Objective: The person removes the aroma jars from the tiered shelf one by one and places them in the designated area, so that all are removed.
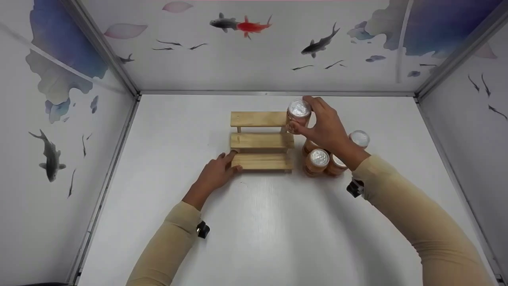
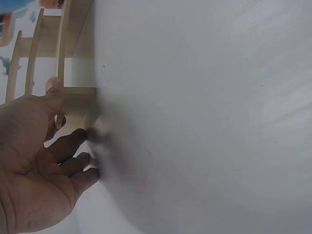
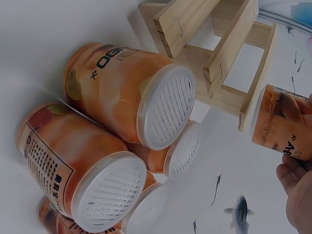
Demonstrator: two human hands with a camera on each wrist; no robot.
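Left hand: we find the left hand [image 1: 216, 172] lying on the white tabletop [image 1: 262, 230], fingers fairly straight, gripping nothing, fingertips touching the left end of the lowest step of the three-step pale wooden rack [image 1: 262, 140].
Spare jars: a cluster of orange plastic jars with white ribbed lids [image 1: 317, 161] stands just right of the rack.
Right hand: the right hand [image 1: 327, 127] is curled round one orange jar with a white lid [image 1: 298, 114], held at the right end of the top step; we cannot tell whether it rests there.
Step in hand: we judge this to be placing a jar on the top tier.
Next move: it calls for setting the jar upright, fully on the plank, while the left hand steadies the rack.
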